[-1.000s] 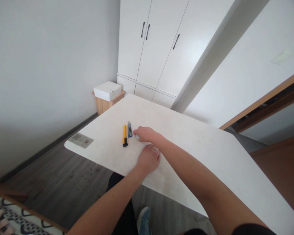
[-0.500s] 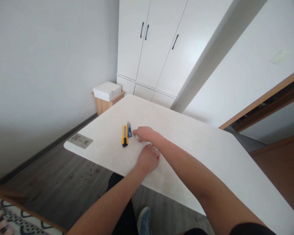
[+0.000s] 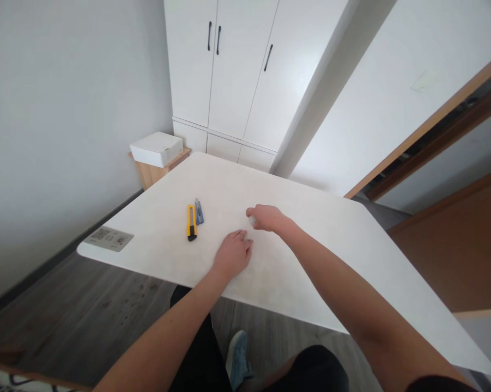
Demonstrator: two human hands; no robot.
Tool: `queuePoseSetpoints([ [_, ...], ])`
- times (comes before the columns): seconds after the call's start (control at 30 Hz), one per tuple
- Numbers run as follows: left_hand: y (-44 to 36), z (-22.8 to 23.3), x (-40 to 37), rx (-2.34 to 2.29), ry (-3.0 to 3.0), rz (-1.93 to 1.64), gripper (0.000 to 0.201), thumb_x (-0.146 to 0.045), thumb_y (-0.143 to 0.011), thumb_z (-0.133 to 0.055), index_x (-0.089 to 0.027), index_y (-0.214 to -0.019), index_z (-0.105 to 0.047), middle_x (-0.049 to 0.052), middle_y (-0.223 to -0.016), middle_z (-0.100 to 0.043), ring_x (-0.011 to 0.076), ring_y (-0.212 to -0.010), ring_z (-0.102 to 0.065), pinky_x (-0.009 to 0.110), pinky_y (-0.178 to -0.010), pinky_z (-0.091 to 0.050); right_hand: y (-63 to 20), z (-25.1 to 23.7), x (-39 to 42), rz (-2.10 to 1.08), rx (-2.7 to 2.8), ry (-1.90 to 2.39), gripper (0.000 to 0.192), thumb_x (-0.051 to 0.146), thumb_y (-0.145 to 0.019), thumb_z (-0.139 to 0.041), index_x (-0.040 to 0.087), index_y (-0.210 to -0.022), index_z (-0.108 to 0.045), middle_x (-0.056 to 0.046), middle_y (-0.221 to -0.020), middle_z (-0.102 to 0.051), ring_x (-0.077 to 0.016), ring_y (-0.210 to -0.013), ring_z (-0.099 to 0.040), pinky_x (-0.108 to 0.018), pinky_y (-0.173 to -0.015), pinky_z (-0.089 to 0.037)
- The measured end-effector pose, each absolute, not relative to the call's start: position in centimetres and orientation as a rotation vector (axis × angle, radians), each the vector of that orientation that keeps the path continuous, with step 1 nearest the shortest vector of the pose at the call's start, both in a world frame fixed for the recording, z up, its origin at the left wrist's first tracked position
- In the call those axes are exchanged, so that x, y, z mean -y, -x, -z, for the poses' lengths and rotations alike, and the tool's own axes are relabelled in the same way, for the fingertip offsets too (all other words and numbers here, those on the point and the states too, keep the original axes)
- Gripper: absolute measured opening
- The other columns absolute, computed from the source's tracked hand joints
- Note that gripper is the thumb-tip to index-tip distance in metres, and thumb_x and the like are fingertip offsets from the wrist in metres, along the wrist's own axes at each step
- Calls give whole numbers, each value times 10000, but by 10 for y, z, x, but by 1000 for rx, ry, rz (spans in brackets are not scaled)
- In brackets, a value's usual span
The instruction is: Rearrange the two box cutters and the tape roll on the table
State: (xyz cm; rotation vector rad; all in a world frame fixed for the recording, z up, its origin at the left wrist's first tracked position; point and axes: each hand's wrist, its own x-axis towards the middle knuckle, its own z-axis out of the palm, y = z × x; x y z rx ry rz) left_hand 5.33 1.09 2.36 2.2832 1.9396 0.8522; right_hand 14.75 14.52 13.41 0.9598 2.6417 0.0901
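Note:
My right hand [image 3: 265,217] is closed around a small, pale, roundish object [image 3: 252,220], mostly covered by the fingers, so its kind cannot be made out. That hand is just over the middle of the white table [image 3: 310,261]. Nearer to me, my left hand [image 3: 234,253] lies palm down on the tabletop with its fingers stretched out, apart from the right hand. To the left of both hands, a yellow utility knife [image 3: 191,222] with a black end lies beside a smaller blue utility knife [image 3: 199,211].
A grey printed label [image 3: 108,238] is on the table's left corner. Beyond the far left edge, a white box [image 3: 157,148] sits on a wooden stand [image 3: 151,174]. White cupboards [image 3: 229,71] stand behind the table.
My right hand has moved right, away from the knives, with the small object in it. My left hand stays on the table, its fingers more stretched out. The whole view has shifted.

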Motion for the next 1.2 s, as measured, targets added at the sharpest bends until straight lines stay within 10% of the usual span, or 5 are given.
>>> queuePoseSetpoints([
  [0.37,-52,-25,-12,-1969,-2367,-757,342,-262,-951,-451,-187,-1131,-732,134,-1309,-641,254,-1230,-580,402,-1089,-424,-274,-108,-84,72,-2480,-1131,432,282,-819,-610,305,-1250,-579,-100,-1157,-635,-269,-954,-671,-319,-694,-484],
  [0.6,-50,-23,-13,-1941,-2353,-787,356,-284,-949,-439,-202,-1127,-737,108,-1299,-653,247,-1218,-591,408,-1095,-430,-284,-141,-93,242,-2334,-1266,880,337,-676,-818,284,-1443,-390,-141,-1349,-541,-333,-1117,-612,-373,-811,-495],
  [1.2,-48,-20,-14,-1948,-2397,-768,382,-305,-947,-420,-192,-1124,-739,113,-1284,-661,245,-1202,-601,393,-1079,-443,-273,-139,-86,215,-2460,-1174,663,418,-757,-761,301,-1366,-526,-114,-1309,-589,-308,-1109,-615,-347,-787,-489],
])
